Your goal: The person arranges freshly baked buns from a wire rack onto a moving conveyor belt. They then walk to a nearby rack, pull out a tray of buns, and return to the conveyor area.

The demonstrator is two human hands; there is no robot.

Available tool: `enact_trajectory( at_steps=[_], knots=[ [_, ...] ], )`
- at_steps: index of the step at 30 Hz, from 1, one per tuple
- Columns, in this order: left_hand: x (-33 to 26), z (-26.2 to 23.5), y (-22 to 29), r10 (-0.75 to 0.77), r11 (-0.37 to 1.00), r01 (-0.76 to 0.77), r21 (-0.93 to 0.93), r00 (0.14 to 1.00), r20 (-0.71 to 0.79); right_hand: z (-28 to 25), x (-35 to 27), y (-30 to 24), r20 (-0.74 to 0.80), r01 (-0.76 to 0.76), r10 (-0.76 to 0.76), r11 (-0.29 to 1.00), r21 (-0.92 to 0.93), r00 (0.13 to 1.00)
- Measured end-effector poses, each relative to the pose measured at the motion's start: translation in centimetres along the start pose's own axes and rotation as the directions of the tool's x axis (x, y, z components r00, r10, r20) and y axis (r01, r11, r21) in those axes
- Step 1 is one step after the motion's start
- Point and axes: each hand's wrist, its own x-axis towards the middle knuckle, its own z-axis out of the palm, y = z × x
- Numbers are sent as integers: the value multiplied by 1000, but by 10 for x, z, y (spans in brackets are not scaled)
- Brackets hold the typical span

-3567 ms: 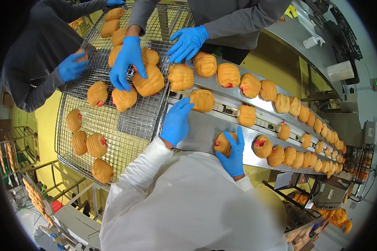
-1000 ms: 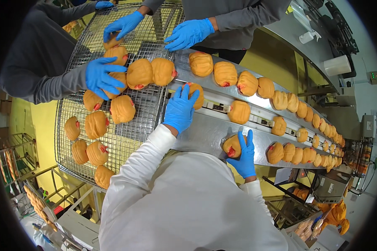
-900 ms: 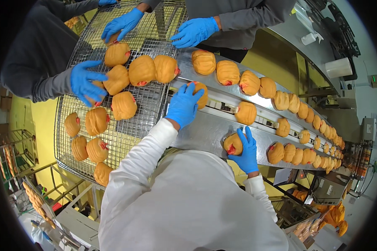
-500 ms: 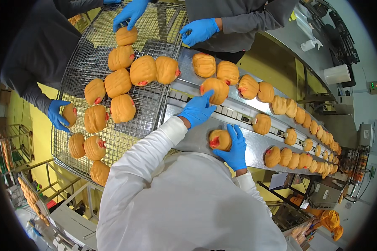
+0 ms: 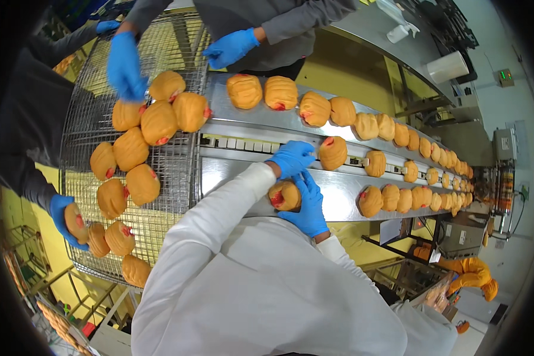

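On the near metal ledge rests a round golden bun (image 5: 285, 196) with red filling showing at its end. My right hand (image 5: 307, 206) is wrapped around its right side, thumb below and fingers above. My left hand (image 5: 292, 159), also in a blue glove, is over the conveyor's near edge, just above my right fingertips. Its fingers point right and are loosely apart, with no bun visible in them. A bun (image 5: 333, 153) on the conveyor lies just beyond those fingertips, apparently not touched. The conveyor (image 5: 246, 145) has white links.
Rows of buns line the far ledge (image 5: 225, 99) and near ledge (image 5: 338, 204). At left, a wire rack (image 5: 175, 196) bears several buns. Two co-workers' gloved hands (image 5: 127, 68) (image 5: 68, 221) are over the rack; another gloved hand (image 5: 231, 48) hangs by the far ledge.
My left hand has left the bun at the far ledge and come nearer my right hand. The view has shifted. Conveyor buns are closer to my hands. A co-worker's hand has let go of a rack bun.
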Motion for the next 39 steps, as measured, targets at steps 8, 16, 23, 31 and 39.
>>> enact_trajectory(
  at_steps=[8, 16, 23, 31, 39],
  knots=[
    [-93, -119, 31, 533, 791, -162, 590, 658, -533, 8, 62, 17, -316, 14, -34, 998, -66, 948],
    [-158, -181, 18, 92, 439, 587, 680, 723, -684, -69, 81, 134, -712, -434, 236, 895, -106, 661],
    [-150, -223, -3, 60, 552, 611, 568, 650, -758, -141, 70, 224, -471, -839, 703, 512, -183, 532],
    [-149, -235, 0, 176, 692, 481, 539, 612, -771, -166, 62, 266, -393, -759, 654, 496, -422, 646],
    [-88, -99, 56, 406, 858, -109, 502, 742, -533, -106, -33, 201, -698, -547, 251, 804, -235, 670]
  ],
)
